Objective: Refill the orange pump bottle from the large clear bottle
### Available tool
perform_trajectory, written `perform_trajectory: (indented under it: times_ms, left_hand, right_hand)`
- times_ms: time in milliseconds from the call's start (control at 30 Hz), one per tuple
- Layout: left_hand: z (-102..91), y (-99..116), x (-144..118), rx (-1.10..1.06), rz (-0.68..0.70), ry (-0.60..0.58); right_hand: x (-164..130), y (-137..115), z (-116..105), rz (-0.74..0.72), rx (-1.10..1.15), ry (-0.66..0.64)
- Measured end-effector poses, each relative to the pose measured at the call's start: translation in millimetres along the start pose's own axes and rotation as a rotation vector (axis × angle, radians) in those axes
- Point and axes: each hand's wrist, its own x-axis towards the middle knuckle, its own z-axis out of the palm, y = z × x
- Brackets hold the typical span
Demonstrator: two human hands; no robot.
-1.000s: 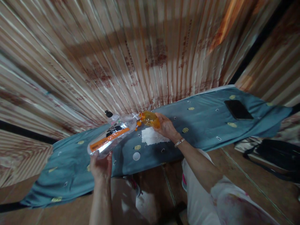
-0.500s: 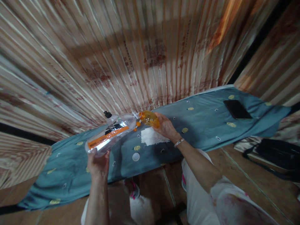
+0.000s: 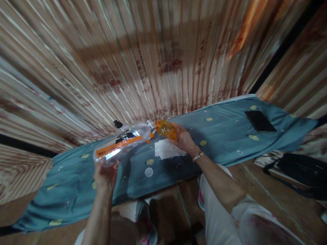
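My left hand (image 3: 105, 175) is wrapped round the base of a large clear plastic bottle (image 3: 120, 148) with an orange and black label. The bottle is tilted, its neck pointing up and right. In my right hand (image 3: 182, 137) is a small bottle of amber colour (image 3: 165, 129), lying nearly sideways with its mouth toward the clear bottle's neck. The two mouths meet or almost meet; I cannot tell whether they touch. Below the right hand lies a white tissue or cloth (image 3: 168, 149) with ragged edges. A round white cap (image 3: 149, 172) rests on the cloth-covered table.
Behind the clear bottle stands something with a black top (image 3: 118, 124). Small orange-topped items (image 3: 150, 136) sit beside the necks. A dark phone (image 3: 260, 121) lies on the right of the blue-green tablecloth (image 3: 224, 136). Striped curtains (image 3: 158, 61) hang behind; a black bag (image 3: 304, 170) is at right.
Both hands keep their hold, and the bottles stay neck to neck with hardly any movement. The view has shifted slightly. More of a shoe shows below the table.
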Motion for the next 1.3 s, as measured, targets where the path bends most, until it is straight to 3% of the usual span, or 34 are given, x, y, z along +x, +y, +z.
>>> perform_trajectory:
  times_ms: [367,900,1300]
  left_hand:
    - [2.5,-6,3,-0.023,-0.043,0.03]
    - [1.1,-10,1,-0.026,0.025,-0.003]
    - [7.6,0,-3,-0.043,0.048,-0.023]
  right_hand:
    - [-1,3,1,0.024,-0.018,0.016]
    - [-3,4,1,0.061,-0.061,-0.006]
    - [-5,2,-4,0.061,-0.042,-0.011]
